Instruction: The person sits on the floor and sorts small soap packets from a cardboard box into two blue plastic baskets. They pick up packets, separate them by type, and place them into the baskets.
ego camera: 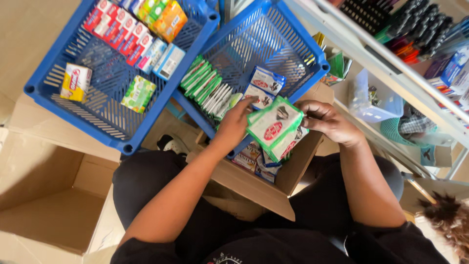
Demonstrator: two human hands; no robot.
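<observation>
**Packets held between box and crate**

Both hands grip one fanned stack of flat green-and-white soap packets with red oval marks point(273, 128). The left hand point(235, 123) pinches the stack's 9 o'clock edge, fingers curled. The right hand point(326, 121) clamps the 3 o'clock edge, thumb on top. The stack hovers over the open brown cardboard box point(254, 188) on the person's lap, at the 6 o'clock rim of the right-hand blue slotted plastic crate point(273, 44).

Judgement: the stack is splayed, so it should be squared up before it is set down; glossy wrappers will likely slide. Standing the packets on edge would match the upright row of green and white packets point(207, 88) at the crate's 9 o'clock side.

Materials: the crates are rigid moulded lattice and the cardboard is matte corrugated. The packets are thin rectangles in shiny film.

The left-hand blue crate point(105, 73) holds red-and-white boxes point(119, 29) at 12 o'clock and an orange pack point(170, 20) beside them.
</observation>
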